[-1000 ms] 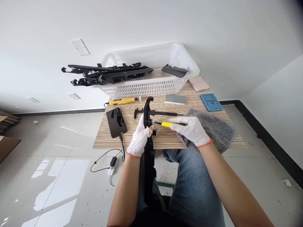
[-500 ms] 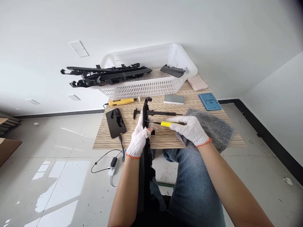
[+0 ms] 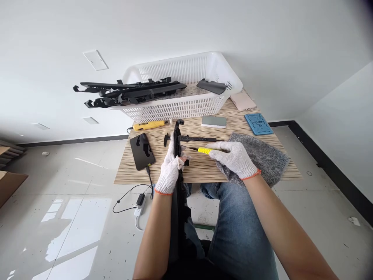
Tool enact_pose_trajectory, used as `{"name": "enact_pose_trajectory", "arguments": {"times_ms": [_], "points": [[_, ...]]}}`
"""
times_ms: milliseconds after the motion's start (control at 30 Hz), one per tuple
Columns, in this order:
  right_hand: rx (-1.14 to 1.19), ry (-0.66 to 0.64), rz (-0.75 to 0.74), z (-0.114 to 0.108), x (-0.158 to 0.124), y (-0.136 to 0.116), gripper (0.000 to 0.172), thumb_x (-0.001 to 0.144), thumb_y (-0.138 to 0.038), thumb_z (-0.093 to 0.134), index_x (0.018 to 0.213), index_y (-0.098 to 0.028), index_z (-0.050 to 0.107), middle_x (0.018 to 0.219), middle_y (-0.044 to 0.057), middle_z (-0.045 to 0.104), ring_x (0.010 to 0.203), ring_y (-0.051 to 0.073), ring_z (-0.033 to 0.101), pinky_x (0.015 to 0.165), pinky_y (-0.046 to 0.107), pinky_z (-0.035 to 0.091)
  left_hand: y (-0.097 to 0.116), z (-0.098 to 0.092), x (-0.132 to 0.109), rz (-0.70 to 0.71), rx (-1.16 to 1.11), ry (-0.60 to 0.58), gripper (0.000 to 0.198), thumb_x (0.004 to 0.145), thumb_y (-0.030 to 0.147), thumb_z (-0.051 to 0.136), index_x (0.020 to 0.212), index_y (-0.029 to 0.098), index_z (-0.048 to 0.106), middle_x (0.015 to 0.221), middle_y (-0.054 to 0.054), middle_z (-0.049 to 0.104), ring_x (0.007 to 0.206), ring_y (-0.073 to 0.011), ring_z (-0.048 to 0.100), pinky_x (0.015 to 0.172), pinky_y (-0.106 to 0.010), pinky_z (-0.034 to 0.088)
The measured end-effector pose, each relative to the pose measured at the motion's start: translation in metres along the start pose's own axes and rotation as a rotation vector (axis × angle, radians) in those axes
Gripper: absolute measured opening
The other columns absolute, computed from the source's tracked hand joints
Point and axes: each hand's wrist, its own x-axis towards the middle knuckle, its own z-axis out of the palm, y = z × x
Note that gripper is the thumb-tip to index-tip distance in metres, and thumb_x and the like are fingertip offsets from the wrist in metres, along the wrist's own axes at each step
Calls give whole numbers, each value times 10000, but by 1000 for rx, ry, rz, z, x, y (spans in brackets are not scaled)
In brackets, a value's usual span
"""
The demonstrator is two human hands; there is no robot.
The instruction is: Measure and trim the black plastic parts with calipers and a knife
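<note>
My left hand, in a white knit glove with an orange cuff, is closed around a long black plastic part. That part stands on edge, its hooked far end over the table and its near end down by my lap. My right hand, gloved alike, grips a knife with a yellow handle. The thin blade points left and reaches the black part near my left fingers; whether it touches cannot be made out. Just beyond the blade lies a black caliper. A grey cloth lies under and beside my right hand.
A white plastic basket at the back holds several black parts, some jutting out left. On the table are a black phone on a cable, a yellow tool, a sharpening stone, a blue pad and a pink object.
The black part and my left hand have shifted slightly left. The knife tip sits a little higher against the part; my right hand has barely moved.
</note>
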Motion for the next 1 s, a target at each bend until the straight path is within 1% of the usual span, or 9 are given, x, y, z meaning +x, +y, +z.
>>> {"name": "enact_pose_trajectory", "arguments": {"times_ms": [133, 233, 433, 567, 667, 867, 1000], "points": [[-19, -1, -13, 0, 0, 1, 303, 822, -469, 798, 1042, -277, 877, 1006, 42, 844, 955, 305, 797, 960, 458, 633, -3, -3, -2, -5, 92, -1, 870, 725, 175, 763, 1550, 373, 570, 995, 22, 687, 647, -90, 587, 705, -234, 548], [-29, 3, -9, 0, 0, 1, 318, 825, -472, 788, 1052, -267, 877, 1008, 48, 844, 958, 308, 796, 942, 454, 631, -3, -4, -3, -5, 121, -25, 876, 747, 189, 764, 1566, 406, 542, 1060, 27, 692, 631, -72, 576, 698, -224, 554], [-43, -12, -3, -1, 0, -2, 343, 828, -484, 771, 1062, -255, 873, 1006, 50, 845, 941, 298, 794, 889, 435, 628, -3, -5, -2, 6, 104, -32, 855, 745, 182, 741, 1553, 392, 556, 1023, 39, 685, 658, -73, 575, 790, -224, 584], [-34, -9, 4, -1, 1, -3, 353, 821, -488, 775, 1059, -246, 874, 1018, 57, 845, 950, 299, 794, 907, 432, 622, -2, -3, -2, 9, 79, -27, 875, 710, 142, 747, 1536, 377, 577, 1003, 43, 670, 659, -75, 562, 795, -222, 576], [-18, -10, 16, -1, 0, -4, 360, 815, -486, 771, 1060, -244, 876, 1022, 60, 844, 960, 304, 792, 905, 432, 618, -3, -4, -1, 12, 69, -29, 867, 705, 150, 757, 1526, 368, 587, 989, 40, 664, 672, -82, 566, 810, -228, 574], [-1, -30, 50, -3, 0, -7, 379, 810, -494, 767, 1071, -241, 877, 1012, 65, 842, 939, 297, 788, 923, 434, 613, -7, -6, 1, 39, 106, -29, 891, 702, 150, 713, 1553, 363, 560, 949, 53, 654, 662, -76, 545, 830, -245, 568], [18, -31, 74, -2, 0, -10, 408, 795, -502, 764, 1075, -228, 878, 1012, 72, 841, 928, 299, 782, 935, 444, 606, -7, -5, 0, 32, 128, -22, 888, 729, 175, 719, 1572, 381, 535, 1000, 49, 665, 671, -72, 551, 820, -245, 565]]}}
